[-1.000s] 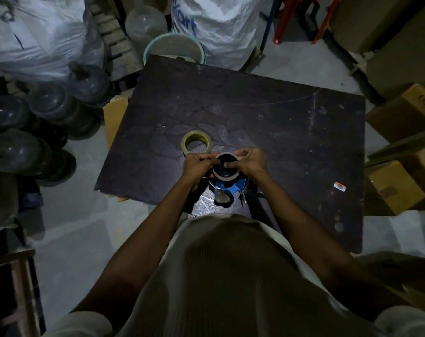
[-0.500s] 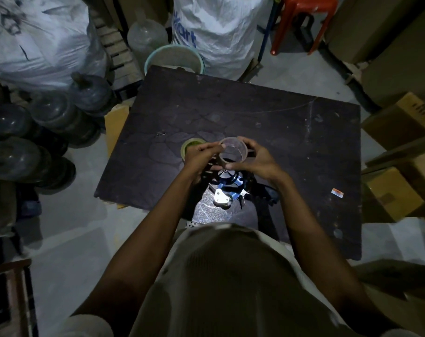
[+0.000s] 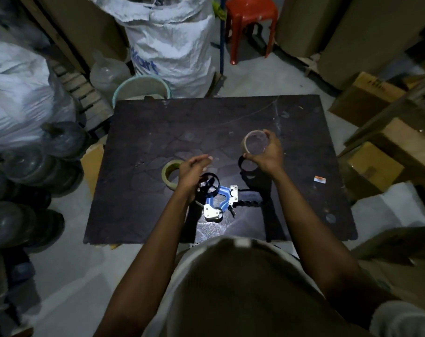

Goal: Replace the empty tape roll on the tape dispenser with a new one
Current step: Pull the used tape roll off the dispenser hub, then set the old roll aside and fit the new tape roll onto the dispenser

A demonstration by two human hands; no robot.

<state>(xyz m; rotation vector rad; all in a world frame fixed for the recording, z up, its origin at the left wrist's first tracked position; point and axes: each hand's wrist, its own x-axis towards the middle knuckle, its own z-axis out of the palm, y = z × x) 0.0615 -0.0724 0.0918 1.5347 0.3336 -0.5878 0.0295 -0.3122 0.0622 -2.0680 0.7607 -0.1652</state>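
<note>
A blue tape dispenser [image 3: 218,201] with a bare black spool wheel lies on the dark tabletop [image 3: 158,132] near the front edge. My right hand [image 3: 267,154] holds the empty cardboard tape core [image 3: 255,142] up above the table, to the right of the dispenser. My left hand [image 3: 191,172] hovers over the dispenser's left side, fingers loosely curled, holding nothing that I can see. A new yellowish tape roll [image 3: 171,173] lies flat on the table, partly hidden behind my left hand.
A small white-and-orange scrap [image 3: 320,179] lies at the table's right. Cardboard boxes [image 3: 376,166] crowd the right side, water jugs [image 3: 24,166] and white sacks [image 3: 172,42] the left and back. A pale bucket [image 3: 141,90] and a red stool [image 3: 251,23] stand behind the table.
The empty core has come off the dispenser's wheel; my right hand carried it up and to the right. My left hand let go of it and stayed by the dispenser.
</note>
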